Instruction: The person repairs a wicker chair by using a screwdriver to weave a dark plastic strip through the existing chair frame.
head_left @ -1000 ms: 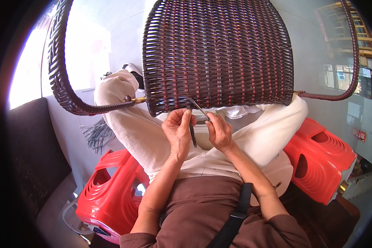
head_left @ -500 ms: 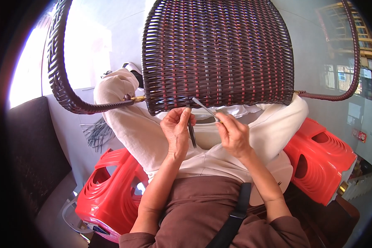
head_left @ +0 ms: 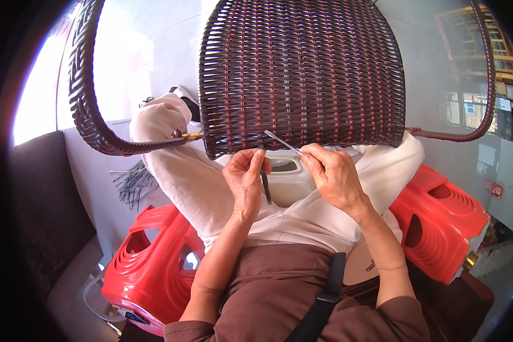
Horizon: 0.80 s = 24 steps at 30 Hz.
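Note:
A dark brown and red woven chair panel [head_left: 302, 74] stands in front of my lap, its lower edge between my knees. At that edge my left hand [head_left: 244, 176] pinches a dark flat weaving strip [head_left: 265, 189] between thumb and fingers; its loose end hangs down. My right hand [head_left: 335, 175] is closed round a slim metal tool with a flattened tip [head_left: 281, 141], its handle hidden in the palm. The tip points up and left, against the lowest rows of the weave, just above my left fingertips.
Curved woven armrests reach out on the left [head_left: 84, 108] and right [head_left: 488, 80]. A red plastic stool [head_left: 148, 273] stands at my left, another red stool [head_left: 447, 228] at my right. Loose dark strips [head_left: 134, 183] lie on the floor by a dark seat back [head_left: 51, 216].
My right hand has shifted right and slightly up, and the tool now lies at a flatter slant. The chair panel has tilted slightly. My left hand has barely moved.

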### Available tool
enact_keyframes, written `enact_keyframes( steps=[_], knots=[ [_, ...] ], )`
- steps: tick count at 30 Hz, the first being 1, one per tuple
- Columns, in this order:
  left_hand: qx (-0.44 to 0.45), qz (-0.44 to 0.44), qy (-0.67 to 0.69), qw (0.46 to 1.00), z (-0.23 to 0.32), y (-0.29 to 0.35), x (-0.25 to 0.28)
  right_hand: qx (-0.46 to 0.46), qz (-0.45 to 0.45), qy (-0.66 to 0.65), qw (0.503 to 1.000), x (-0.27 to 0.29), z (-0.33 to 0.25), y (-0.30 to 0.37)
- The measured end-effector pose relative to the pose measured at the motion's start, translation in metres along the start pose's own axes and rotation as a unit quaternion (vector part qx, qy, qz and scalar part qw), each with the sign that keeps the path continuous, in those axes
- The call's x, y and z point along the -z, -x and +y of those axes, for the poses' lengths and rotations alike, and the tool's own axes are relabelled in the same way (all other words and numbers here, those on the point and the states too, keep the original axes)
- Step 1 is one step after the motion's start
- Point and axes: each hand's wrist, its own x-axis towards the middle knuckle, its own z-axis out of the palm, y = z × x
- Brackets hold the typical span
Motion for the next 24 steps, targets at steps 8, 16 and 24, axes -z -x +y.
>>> enact_keyframes(
  steps=[8, 16, 24],
  knots=[
    [0.008, 0.001, -0.011, 1.000, 0.004, 0.000, -0.001, -0.015, 0.000, -0.057, 0.998, 0.010, -0.008, -0.019],
    [0.001, 0.006, -0.015, 1.000, 0.003, 0.001, -0.002, -0.090, -0.121, -0.102, 0.983, 0.025, -0.002, -0.023],
    [0.008, 0.000, -0.033, 0.999, 0.006, 0.001, -0.001, -0.140, -0.171, -0.184, 0.958, 0.027, 0.007, -0.034]
  ],
)
